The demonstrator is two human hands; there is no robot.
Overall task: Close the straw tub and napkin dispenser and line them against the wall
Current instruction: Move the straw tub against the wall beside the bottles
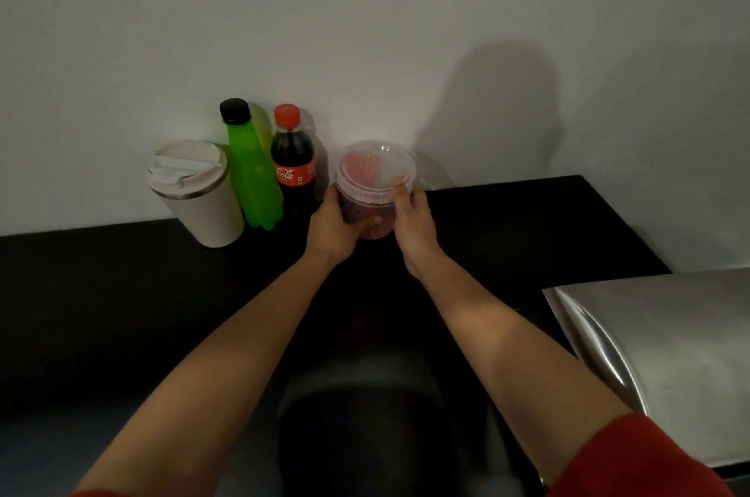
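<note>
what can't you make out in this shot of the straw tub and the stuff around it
Head view only:
- straw tub: whether its lid is fully snapped; left hand and right hand cover its sides.
- napkin dispenser: cut off by right edge, opening unseen.
- green bottle: label unreadable, too dim.

Clear straw tub [375, 188] with red straws [362, 164]; green bottle [252, 176], black cap; dark cola bottle [293, 168], red cap; black counter [121, 293].
</note>
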